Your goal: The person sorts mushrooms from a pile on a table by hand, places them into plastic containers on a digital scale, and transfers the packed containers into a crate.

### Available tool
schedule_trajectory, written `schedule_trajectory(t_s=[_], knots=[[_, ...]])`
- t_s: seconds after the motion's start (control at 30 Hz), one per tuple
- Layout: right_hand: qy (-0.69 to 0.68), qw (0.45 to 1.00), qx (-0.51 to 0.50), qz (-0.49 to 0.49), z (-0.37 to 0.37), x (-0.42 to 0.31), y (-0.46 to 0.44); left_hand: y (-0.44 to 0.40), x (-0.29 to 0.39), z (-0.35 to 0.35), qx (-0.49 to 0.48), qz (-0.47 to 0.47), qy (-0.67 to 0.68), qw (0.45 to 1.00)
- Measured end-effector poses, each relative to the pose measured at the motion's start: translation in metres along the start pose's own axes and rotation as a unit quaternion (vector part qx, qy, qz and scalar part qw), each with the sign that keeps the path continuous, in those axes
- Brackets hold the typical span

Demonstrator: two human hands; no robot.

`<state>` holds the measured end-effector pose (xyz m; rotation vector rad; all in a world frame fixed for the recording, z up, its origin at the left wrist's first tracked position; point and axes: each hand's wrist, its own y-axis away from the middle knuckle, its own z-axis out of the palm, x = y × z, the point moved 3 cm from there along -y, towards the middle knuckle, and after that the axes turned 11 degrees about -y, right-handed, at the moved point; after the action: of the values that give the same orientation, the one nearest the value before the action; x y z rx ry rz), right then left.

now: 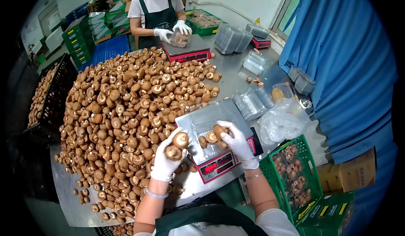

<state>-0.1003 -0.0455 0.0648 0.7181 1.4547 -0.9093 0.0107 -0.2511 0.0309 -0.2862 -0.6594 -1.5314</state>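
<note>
My left hand point(163, 165), in a white glove, is closed around two brown shiitake mushrooms point(180, 140) just left of a clear plastic box point(202, 153). The box lies on a red-edged digital scale point(230, 109) with lit red digits. My gloved right hand point(238, 144) grips a shiitake mushroom point(219, 130) over the right side of the box. Beneath its fingertips, a few more mushrooms point(211, 137) sit in the box; how many is partly hidden by the hand. A large heap of shiitake mushrooms point(122, 122) spreads to the left of the scale.
Across the metal table point(63, 198), a gloved co-worker point(158, 12) handles a filled box on another scale point(185, 46). Stacked clear boxes point(230, 38) and a plastic bag point(283, 120) lie to the right. A green crate point(312, 164) of packed mushrooms stands at my lower right, by a blue curtain point(341, 58).
</note>
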Motion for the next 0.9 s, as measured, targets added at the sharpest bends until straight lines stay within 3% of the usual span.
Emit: schedule_trajectory(t_s=[0.03, 0.07, 0.13, 0.23, 0.27, 0.33, 0.37, 0.4, 0.47, 0.53, 0.6, 0.67, 0.7, 0.73, 0.8, 0.83, 0.9], knots=[[0.147, 0.985, 0.004, -0.085, -0.015, -0.006, -0.003, -0.008, -0.01, 0.004, 0.0, -0.015, 0.023, 1.0], [0.143, 0.986, 0.003, -0.084, -0.024, -0.006, -0.003, -0.016, -0.019, 0.008, -0.001, -0.03, 0.045, 0.999], [0.293, 0.948, -0.013, -0.123, -0.038, -0.005, -0.001, -0.029, -0.035, 0.007, -0.008, -0.034, 0.051, 0.998], [0.25, 0.963, -0.018, -0.1, -0.056, 0.011, -0.002, -0.036, -0.043, 0.024, 0.063, -0.002, -0.037, 0.997], [0.222, 0.97, -0.006, -0.103, -0.062, 0.015, -0.005, -0.04, -0.047, 0.028, 0.073, 0.048, -0.1, 0.991], [0.2, 0.973, -0.022, -0.115, -0.074, 0.018, -0.009, -0.053, -0.057, 0.027, 0.089, 0.158, -0.42, 0.889], [0.041, 0.998, -0.03, -0.035, -0.078, 0.016, -0.011, -0.058, -0.06, 0.036, 0.089, 0.241, -0.514, 0.819], [-0.119, 0.991, -0.036, 0.047, -0.08, 0.018, -0.012, -0.056, -0.064, 0.041, 0.1, 0.27, -0.58, 0.762], [-0.163, 0.984, -0.032, 0.068, -0.081, 0.019, -0.017, -0.053, -0.068, 0.05, 0.118, 0.321, -0.651, 0.677], [-0.261, 0.962, 0.018, 0.075, -0.075, 0.018, -0.021, -0.04, -0.066, 0.063, 0.145, 0.361, -0.666, 0.636], [-0.159, 0.987, 0.016, -0.018, -0.054, 0.008, -0.02, -0.029, -0.067, 0.066, 0.097, 0.308, -0.63, 0.707], [-0.163, 0.984, -0.049, -0.058, -0.013, 0.001, -0.012, -0.021, -0.078, 0.071, 0.062, 0.17, -0.369, 0.912], [-0.161, 0.976, -0.13, -0.065, 0.009, -0.001, -0.003, -0.015, -0.077, 0.065, 0.012, 0.107, -0.252, 0.962], [-0.071, 0.967, -0.212, -0.122, 0.022, 0.011, -0.001, -0.017, -0.091, 0.042, 0.062, 0.084, -0.195, 0.975], [0.071, 0.938, -0.253, -0.226, 0.044, -0.006, 0.01, 0.009, -0.069, 0.044, 0.098, 0.117, -0.135, 0.979], [0.072, 0.932, -0.277, -0.222, 0.05, -0.013, 0.012, 0.026, -0.061, 0.03, 0.101, 0.117, -0.125, 0.98], [0.069, 0.927, -0.316, -0.19, 0.057, -0.01, 0.012, 0.073, -0.032, -0.004, 0.223, 0.177, -0.285, 0.915]])
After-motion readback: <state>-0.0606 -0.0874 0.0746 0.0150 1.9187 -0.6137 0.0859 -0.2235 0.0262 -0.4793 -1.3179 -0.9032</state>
